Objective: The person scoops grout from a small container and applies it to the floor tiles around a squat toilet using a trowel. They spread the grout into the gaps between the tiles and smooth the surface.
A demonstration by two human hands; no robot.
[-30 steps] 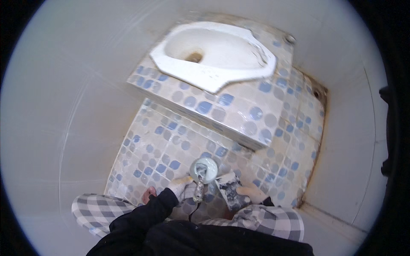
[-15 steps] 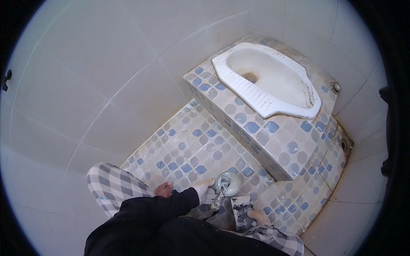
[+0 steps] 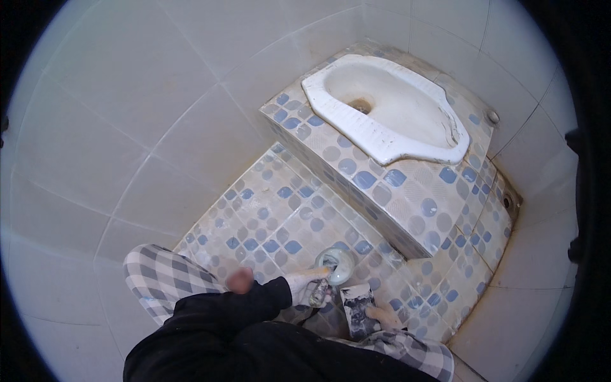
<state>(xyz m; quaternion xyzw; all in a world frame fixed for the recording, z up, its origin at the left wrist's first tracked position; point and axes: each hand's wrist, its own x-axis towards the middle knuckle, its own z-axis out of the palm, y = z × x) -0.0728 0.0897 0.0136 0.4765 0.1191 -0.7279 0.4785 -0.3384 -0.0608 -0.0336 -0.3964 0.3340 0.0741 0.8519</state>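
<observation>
Looking now at a round, pale bowl [image 3: 344, 268], whitish inside; just below, at a crusted, mottled handle [image 3: 318, 295], gripped at a slant; then right, at a flat rectangular plate [image 3: 356, 304], smeared black and white, held near the bowl.

The head camera looks steeply down and forward from above the wearer's black left sleeve [image 3: 254, 298], fairly near the left hand [image 3: 307, 281] and right hand [image 3: 382, 315], both low in its view. The wide fisheye field reaches past the hands to the squat toilet [image 3: 407, 105] and takes in tiled walls [image 3: 133, 121] to either side of them.
</observation>
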